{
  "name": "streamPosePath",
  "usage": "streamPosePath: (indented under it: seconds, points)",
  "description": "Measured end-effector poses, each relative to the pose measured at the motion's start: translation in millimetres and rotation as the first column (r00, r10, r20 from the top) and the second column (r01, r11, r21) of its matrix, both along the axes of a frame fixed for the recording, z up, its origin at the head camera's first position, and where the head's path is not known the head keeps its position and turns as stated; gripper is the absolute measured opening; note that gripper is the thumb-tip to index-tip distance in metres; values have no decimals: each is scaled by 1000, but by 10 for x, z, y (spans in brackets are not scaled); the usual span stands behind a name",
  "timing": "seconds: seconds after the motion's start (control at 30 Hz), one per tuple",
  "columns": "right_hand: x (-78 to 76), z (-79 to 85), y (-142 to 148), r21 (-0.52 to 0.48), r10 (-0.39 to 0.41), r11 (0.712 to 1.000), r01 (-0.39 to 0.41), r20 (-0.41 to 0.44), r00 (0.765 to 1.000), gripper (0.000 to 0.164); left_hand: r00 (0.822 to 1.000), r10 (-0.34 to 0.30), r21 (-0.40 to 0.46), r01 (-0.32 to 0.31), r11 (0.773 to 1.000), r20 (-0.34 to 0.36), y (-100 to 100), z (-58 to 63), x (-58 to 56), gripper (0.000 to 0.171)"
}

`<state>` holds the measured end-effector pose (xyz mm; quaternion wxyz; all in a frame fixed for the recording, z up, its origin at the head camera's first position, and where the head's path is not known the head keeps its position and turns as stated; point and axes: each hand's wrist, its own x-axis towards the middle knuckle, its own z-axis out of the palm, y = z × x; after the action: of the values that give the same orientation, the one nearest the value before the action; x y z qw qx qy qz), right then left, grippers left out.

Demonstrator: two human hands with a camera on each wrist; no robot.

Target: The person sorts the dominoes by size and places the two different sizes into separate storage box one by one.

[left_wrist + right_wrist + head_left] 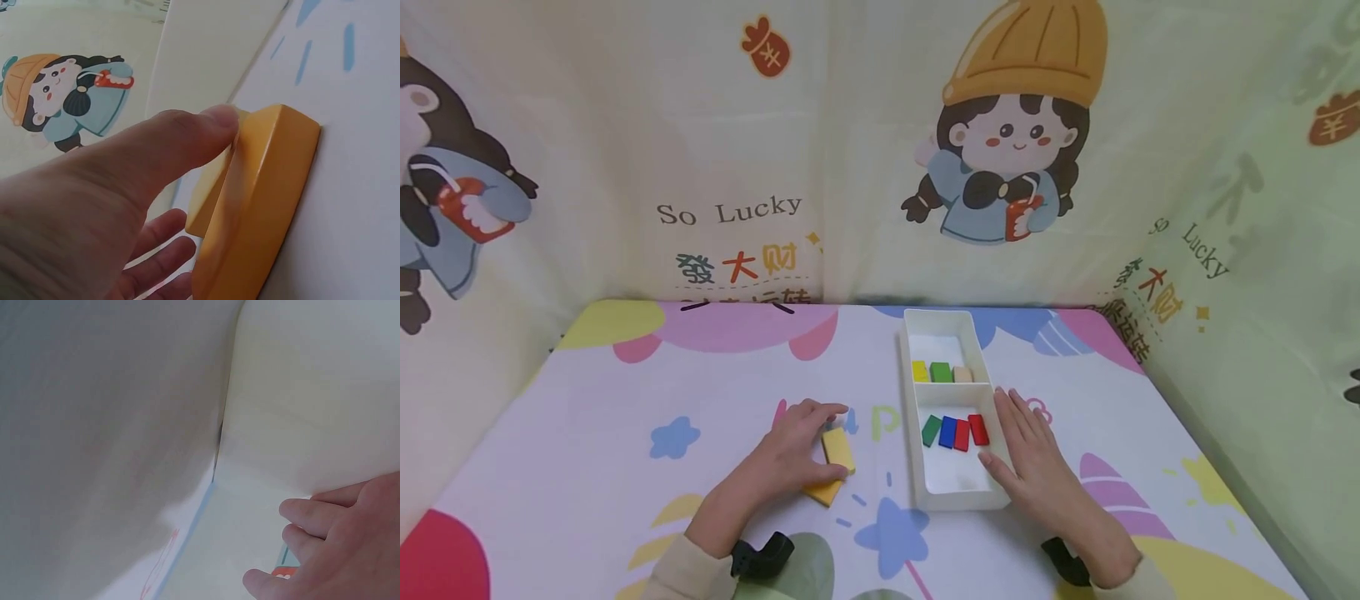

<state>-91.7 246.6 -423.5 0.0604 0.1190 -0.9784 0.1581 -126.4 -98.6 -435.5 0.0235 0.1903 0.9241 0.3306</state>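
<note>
My left hand point(793, 446) arches over a light yellow block point(838, 451), thumb at its near end. A gap shows between the index fingertip and the block's far end in the head view. Just under the thumb lies an orange-yellow block point(823, 493), seen larger in the left wrist view as a thick orange block point(262, 200) beside the lighter one. With fingers straight, my right hand point(1033, 458) rests along the right side of a white two-compartment box point(962, 500). Green point(932, 431), blue point(948, 432) and red blocks point(977, 430) lie in its near compartment.
In the box's far compartment, a yellow block point(921, 372), a green block point(941, 372) and a beige block point(962, 374) stand along the divider. A printed cloth covers the table point(587, 450). Patterned curtains point(865, 167) hang behind and on both sides.
</note>
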Motion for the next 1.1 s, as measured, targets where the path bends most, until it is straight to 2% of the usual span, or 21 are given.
streamPosePath:
  seconds: [0.4,0.6,0.9,1.1]
  points:
    - [-2,-21,5,2,4,1000,-4,-10,1000,88,1000,-9,-56,8,998,-24,15,11,19,71]
    - [-4,-32,12,0,8,1000,-8,-12,1000,88,998,11,-51,-14,999,-61,46,-7,19,63]
    - [-3,-35,6,-5,7,1000,-7,-17,1000,88,997,-5,-34,2,999,-79,36,-47,0,66]
    - [-4,-32,6,-14,3,1000,-3,9,1000,89,995,0,-21,-2,1000,-96,34,-47,-7,63]
